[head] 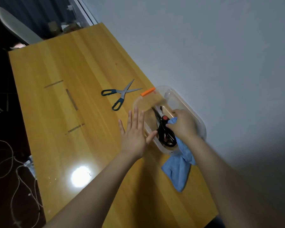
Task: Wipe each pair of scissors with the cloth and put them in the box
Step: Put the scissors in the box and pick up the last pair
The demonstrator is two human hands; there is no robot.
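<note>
A pale wall [204, 46] fills the upper right, and the long wooden counter [64, 96] runs along it from the far end down to the near edge, with a bright glare of light on its near part. A clear plastic box [184, 102] sits on the counter against the wall, an orange clip [148, 92] at its far corner. The blue cloth [179, 170] trails out of the box over its near rim and lies crumpled on the counter just beside it. The right hand [184, 123] is inside the box with its fingers curled shut on the upper part of the cloth, right beside the handles of the black scissors [165, 132], which lie in the box, blades pointing away, with a red pivot knob. The left hand [134, 131] is flat and spread, fingers apart, holding nothing, its thumb touching the box's left rim. A second pair, the blue-handled scissors [120, 94], lies open in an X on the counter, left of the box and apart from both hands
</note>
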